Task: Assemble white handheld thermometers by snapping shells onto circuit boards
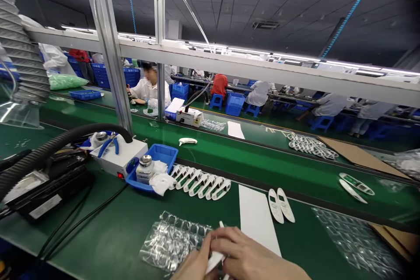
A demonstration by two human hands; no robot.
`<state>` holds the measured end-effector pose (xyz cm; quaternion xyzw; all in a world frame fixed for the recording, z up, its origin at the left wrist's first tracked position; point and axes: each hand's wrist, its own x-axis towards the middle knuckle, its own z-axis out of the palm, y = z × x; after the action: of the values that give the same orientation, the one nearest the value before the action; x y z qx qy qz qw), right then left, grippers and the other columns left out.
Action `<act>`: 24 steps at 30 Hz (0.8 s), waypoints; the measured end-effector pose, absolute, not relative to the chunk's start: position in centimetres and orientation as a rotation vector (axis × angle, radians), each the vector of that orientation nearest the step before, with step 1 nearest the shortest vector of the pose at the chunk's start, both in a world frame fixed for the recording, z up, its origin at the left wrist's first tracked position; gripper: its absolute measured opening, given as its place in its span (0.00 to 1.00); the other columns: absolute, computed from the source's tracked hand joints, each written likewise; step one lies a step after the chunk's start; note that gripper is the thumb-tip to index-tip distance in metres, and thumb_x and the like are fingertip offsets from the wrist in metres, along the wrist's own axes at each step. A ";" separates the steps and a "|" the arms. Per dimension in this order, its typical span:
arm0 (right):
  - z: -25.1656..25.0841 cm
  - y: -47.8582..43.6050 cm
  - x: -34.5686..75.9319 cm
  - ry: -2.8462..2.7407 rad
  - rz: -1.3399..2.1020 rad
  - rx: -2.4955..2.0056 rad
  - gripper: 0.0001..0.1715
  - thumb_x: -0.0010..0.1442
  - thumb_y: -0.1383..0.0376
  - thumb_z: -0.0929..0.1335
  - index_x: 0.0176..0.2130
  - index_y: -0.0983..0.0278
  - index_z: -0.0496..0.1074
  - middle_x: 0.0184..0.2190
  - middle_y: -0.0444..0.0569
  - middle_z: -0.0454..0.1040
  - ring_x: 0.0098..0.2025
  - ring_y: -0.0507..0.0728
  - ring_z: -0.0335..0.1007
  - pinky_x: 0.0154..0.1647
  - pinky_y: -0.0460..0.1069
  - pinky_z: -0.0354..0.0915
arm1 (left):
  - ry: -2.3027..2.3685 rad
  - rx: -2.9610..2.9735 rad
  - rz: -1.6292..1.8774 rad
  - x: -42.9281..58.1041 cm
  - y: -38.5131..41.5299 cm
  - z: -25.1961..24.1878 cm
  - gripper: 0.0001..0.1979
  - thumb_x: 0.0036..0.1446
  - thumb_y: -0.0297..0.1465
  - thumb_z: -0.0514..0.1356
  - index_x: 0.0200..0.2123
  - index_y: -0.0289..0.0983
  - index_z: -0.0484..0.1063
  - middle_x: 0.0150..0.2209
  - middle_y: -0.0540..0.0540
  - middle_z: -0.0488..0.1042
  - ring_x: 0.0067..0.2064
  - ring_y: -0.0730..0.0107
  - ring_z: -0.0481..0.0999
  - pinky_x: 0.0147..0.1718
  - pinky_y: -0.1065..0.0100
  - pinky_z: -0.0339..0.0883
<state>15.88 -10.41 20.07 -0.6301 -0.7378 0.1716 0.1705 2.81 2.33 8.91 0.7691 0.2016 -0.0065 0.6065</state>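
Observation:
At the bottom centre, my left hand (194, 264) and my right hand (244, 251) meet around a white plastic housing (215, 261). Both hands have their fingers closed on it, and they cover most of its shape. Just left of them lies a clear plastic blister tray (172, 238) with small transparent pieces in it. A white sheet of paper (257, 214) is beyond my right hand. Two white housing shells (280, 205) rest side by side to the right of the paper. Farther back stands a row of several white housings with green circuit boards (201, 182).
A blue bin (162, 153) holds a metal-topped bottle and white cloths. Left of it is a white box (120, 153) with pliers and a black hose (75, 135). A green conveyor belt (262, 162) carries loose housings. A metal post (111, 52) rises at left. A co-worker (151, 87) sits across.

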 end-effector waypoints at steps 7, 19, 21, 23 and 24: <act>16.0 -15.1 16.6 -1.643 0.556 -1.989 0.19 0.64 0.66 0.61 0.51 0.51 0.73 0.44 0.51 0.74 0.42 0.59 0.72 0.35 0.47 0.68 | 0.505 0.965 -0.039 0.7 1.9 7.0 0.36 0.43 0.58 0.62 0.43 0.35 0.63 0.25 0.56 0.64 0.19 0.84 0.54 0.19 0.76 0.50; 13.4 -13.2 12.8 -1.499 0.338 -2.176 0.11 0.66 0.57 0.62 0.34 0.61 0.66 0.36 0.49 0.68 0.38 0.56 0.62 0.40 0.51 0.60 | 0.487 1.234 0.039 -1.2 -1.9 7.4 0.28 0.42 0.41 0.68 0.45 0.32 0.73 0.37 0.45 0.76 0.40 0.60 0.73 0.40 0.68 0.65; 12.4 -12.9 11.5 -1.557 0.181 -2.190 0.12 0.66 0.60 0.62 0.32 0.62 0.65 0.32 0.48 0.67 0.34 0.56 0.60 0.37 0.51 0.57 | 0.486 1.312 0.072 -1.3 -2.1 7.1 0.28 0.43 0.41 0.67 0.47 0.33 0.73 0.36 0.46 0.76 0.40 0.58 0.73 0.41 0.67 0.66; 11.4 -12.7 9.7 -1.604 -0.013 -2.191 0.12 0.66 0.66 0.61 0.29 0.63 0.64 0.28 0.48 0.66 0.32 0.55 0.57 0.36 0.51 0.53 | 0.496 1.383 0.091 -1.6 -2.3 6.8 0.28 0.44 0.40 0.66 0.48 0.33 0.72 0.37 0.45 0.77 0.42 0.57 0.74 0.43 0.66 0.66; 11.0 -12.7 8.7 -1.620 -0.110 -2.177 0.13 0.65 0.68 0.61 0.28 0.63 0.64 0.27 0.48 0.65 0.32 0.55 0.57 0.36 0.52 0.52 | 0.505 1.419 0.102 -1.8 -2.3 6.6 0.26 0.45 0.40 0.66 0.47 0.34 0.73 0.38 0.44 0.77 0.43 0.56 0.74 0.44 0.66 0.66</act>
<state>8.66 -12.71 10.97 -0.7836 -0.5829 -0.0396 0.2113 -1.79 -2.26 6.61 0.6438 0.2293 0.0464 0.7285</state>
